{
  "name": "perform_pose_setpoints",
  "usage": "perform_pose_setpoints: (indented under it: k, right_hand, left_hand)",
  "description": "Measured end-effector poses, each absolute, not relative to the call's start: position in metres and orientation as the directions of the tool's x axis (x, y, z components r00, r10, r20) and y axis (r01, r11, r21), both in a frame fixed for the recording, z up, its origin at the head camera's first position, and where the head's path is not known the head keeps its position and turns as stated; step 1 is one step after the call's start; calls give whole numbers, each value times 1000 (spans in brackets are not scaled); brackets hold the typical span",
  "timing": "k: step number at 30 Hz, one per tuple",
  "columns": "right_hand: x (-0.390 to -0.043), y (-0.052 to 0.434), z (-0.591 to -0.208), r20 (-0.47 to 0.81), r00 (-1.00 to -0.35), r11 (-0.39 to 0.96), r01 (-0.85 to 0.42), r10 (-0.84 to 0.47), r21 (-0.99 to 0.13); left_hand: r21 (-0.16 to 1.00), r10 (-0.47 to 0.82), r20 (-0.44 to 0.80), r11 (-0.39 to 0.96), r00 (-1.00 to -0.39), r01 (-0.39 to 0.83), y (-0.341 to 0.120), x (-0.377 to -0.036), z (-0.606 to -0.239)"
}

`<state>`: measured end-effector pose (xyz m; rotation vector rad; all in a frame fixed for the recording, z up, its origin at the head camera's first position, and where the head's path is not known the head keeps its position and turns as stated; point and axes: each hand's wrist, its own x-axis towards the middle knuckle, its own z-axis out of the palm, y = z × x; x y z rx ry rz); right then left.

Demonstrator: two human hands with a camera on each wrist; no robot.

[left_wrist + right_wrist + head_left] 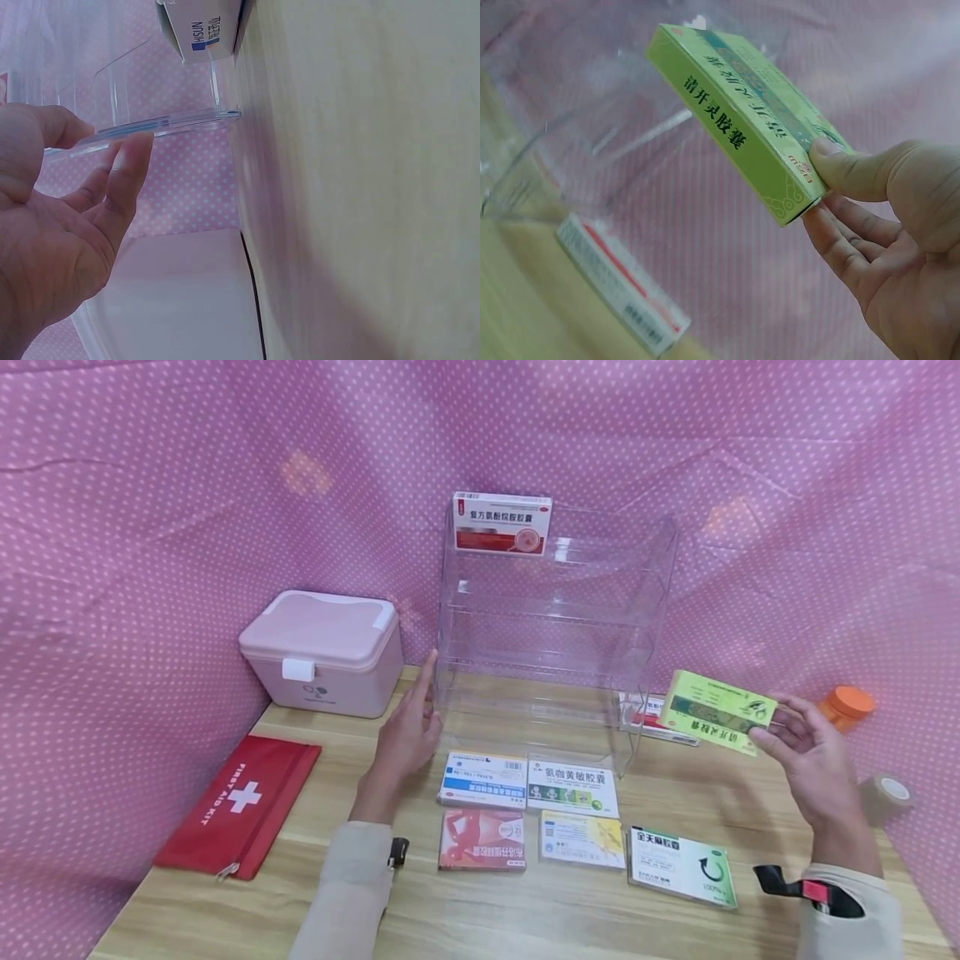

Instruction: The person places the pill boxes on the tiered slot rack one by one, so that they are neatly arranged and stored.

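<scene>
Keep your left hand (405, 735), fingers straight, flat against the left wall of the clear shelf rack (551, 635) so it stays steady, while your right hand (813, 764) pinches the green medicine box (718, 712) by its end, held in the air just right of the rack; I judge it should enter level, clear of the front lips. Around you: the pink case (322, 647) and red first-aid pouch (240, 802) at left, a red-and-white box (501, 522) on the top tier, five boxes (570, 785) near the rack's front, an orange-capped bottle (846, 706) and tape roll (885, 795) at right.
</scene>
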<state>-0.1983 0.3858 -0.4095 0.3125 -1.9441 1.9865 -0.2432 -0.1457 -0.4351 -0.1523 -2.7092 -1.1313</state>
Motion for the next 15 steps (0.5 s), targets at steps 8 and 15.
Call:
perform_pose_setpoints:
  k: [8, 15]
  right_hand:
    - [-197, 359, -369, 480, -874, 175, -462, 77, -869]
    - [-225, 326, -317, 521, -848, 479, -417, 102, -773]
  left_hand:
    - [698, 15, 222, 695, -975, 170, -144, -243, -433]
    - [692, 21, 237, 698, -971, 184, -146, -244, -435]
